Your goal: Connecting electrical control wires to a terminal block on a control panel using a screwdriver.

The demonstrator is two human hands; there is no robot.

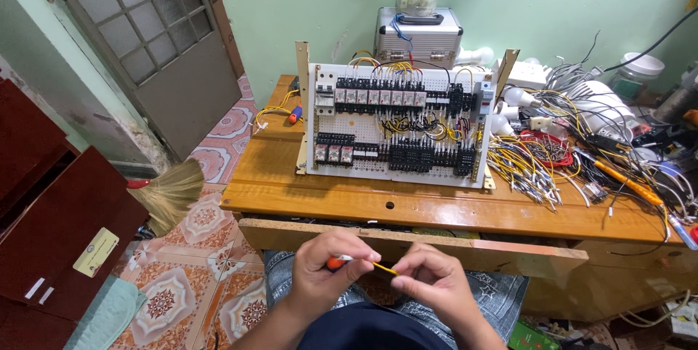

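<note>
My left hand (327,270) is closed around a small tool with an orange handle (336,263), held low over my lap. My right hand (429,277) pinches the end of a thin yellow wire (385,268) that runs between the two hands. Both hands are just in front of the wooden desk's front edge (407,208). On the desk stands a white perforated panel (396,128) carrying rows of relays, black terminal blocks and yellow wiring.
A heap of loose yellow and white wires (538,165) lies to the right of the panel, with bulbs and an orange-handled tool (625,183). A metal case (418,37) with a jar stands behind. A broom (171,190) and a red cabinet (65,226) are on the left.
</note>
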